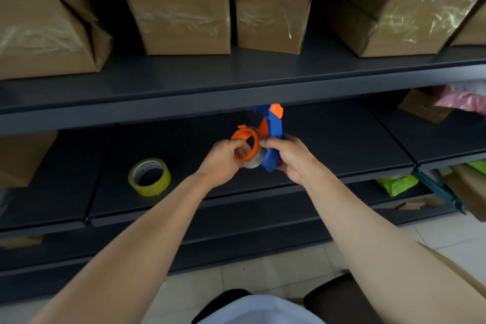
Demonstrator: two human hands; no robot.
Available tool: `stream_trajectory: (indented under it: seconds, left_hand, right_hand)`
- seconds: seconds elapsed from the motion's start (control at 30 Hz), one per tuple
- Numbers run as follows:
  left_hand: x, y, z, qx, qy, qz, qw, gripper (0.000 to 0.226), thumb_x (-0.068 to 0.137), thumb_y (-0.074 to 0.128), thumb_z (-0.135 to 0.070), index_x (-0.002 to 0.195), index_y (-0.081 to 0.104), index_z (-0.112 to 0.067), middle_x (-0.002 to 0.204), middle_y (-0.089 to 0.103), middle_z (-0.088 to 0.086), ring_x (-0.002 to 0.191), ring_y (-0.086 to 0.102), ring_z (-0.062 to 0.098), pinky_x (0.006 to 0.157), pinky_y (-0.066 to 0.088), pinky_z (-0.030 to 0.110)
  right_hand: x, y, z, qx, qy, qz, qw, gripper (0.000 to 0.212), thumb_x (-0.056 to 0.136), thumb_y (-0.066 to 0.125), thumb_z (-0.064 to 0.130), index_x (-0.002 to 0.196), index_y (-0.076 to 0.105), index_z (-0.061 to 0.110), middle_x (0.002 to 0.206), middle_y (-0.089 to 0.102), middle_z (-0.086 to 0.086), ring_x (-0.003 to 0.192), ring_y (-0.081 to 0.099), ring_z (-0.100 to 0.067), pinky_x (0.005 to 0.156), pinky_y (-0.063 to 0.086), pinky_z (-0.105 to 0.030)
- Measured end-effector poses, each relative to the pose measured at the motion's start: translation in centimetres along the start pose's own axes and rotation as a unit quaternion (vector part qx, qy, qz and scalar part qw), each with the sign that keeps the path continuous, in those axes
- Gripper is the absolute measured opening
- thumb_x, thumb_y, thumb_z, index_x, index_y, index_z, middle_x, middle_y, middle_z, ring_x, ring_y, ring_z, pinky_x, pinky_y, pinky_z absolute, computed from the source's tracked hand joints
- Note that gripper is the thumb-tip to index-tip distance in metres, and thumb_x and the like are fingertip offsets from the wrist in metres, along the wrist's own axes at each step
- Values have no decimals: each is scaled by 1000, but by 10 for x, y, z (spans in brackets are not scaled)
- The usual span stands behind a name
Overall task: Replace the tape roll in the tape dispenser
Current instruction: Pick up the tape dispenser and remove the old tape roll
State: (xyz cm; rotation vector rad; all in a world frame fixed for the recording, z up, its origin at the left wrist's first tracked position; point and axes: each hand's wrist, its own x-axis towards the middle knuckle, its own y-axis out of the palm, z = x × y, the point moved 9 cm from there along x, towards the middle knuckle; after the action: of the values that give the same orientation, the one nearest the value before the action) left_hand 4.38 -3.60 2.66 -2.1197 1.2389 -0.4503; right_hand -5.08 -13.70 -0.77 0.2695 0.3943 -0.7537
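Note:
I hold a blue and orange tape dispenser [273, 137] in front of the lower shelf. My right hand [288, 158] grips its blue curved frame from the right. My left hand [226, 159] pinches the orange ring hub [244, 144], which sits out to the left of the frame. A pale, nearly clear tape core [253, 162] shows around the hub, between my two hands. A yellow tape roll [149, 177] stands tilted on the lower shelf, to the left of my left hand and apart from it.
Several taped cardboard boxes [181, 5] stand on the upper dark metal shelf [236, 92]. Another box [23, 155] sits at the far left of the lower shelf. Green packets [397, 184] and pink bags [462, 102] lie at the right. Pale tiled floor lies below.

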Motion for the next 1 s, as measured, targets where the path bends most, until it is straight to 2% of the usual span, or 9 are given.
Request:
stream_trajectory:
  seconds: [0.13,0.27,0.37,0.43,0.5,0.57,0.67,0.77,1.0]
  left_hand:
    - [-4,-1,4,-5,-14,26,1000,14,77,71,-5,83,63,-15,89,64,1,82,59,12,68,44,13]
    - [-7,5,5,9,-19,47,999,14,77,70,-3,87,64,-10,90,64,-1,84,60,13,68,44,12]
    - [-8,9,8,-74,-57,63,994,20,76,69,-5,89,63,-19,89,63,-5,86,60,10,70,45,16]
    - [-8,11,10,-147,-97,58,983,18,78,68,-15,95,63,-20,93,64,-5,92,61,12,74,46,20]
    - [-7,9,12,-150,-121,31,981,26,78,69,-33,98,64,-17,96,66,-4,93,63,12,76,49,23]
    - [-7,5,13,-141,-136,-6,980,31,74,72,-41,92,65,-16,95,69,-1,89,65,12,79,53,28]
    - [-10,3,11,-140,-144,-39,979,16,71,75,-34,77,64,-23,92,72,0,83,69,13,78,57,32]
    - [-11,3,10,-133,-140,-59,979,14,75,70,-29,86,71,-20,90,74,0,81,70,12,79,59,35]
    - [-13,4,17,-85,-180,-81,977,11,85,59,-20,82,69,-16,79,72,-1,69,68,10,59,55,23]
  right_hand:
    - [-7,4,-2,-16,8,37,999,37,78,71,15,111,53,15,104,64,-7,95,62,-21,79,51,-37]
    - [-12,8,-14,8,32,77,996,47,79,70,12,123,54,7,102,67,-8,92,65,-20,74,51,-31]
    - [-17,10,-21,18,35,94,995,40,81,68,11,119,57,7,94,70,-5,86,67,-17,74,51,-30]
    - [-19,12,-25,29,29,98,994,37,81,68,9,116,57,8,92,70,-4,84,66,-16,77,50,-30]
    - [-21,16,-28,30,21,106,994,33,80,68,7,111,58,10,93,69,-3,86,66,-16,79,49,-30]
    - [-23,19,-30,26,11,118,993,35,79,68,7,113,57,10,98,68,-4,90,65,-16,81,48,-30]
    - [-28,24,-30,15,-1,122,992,46,78,70,6,120,53,10,104,66,-5,97,63,-18,86,49,-31]
    - [-30,27,-28,-29,-22,118,992,47,74,73,8,116,53,16,106,65,-5,103,62,-21,95,48,-36]
    - [-32,26,-27,-94,-42,93,990,54,66,80,20,113,53,22,115,64,-5,109,60,-22,99,47,-39]
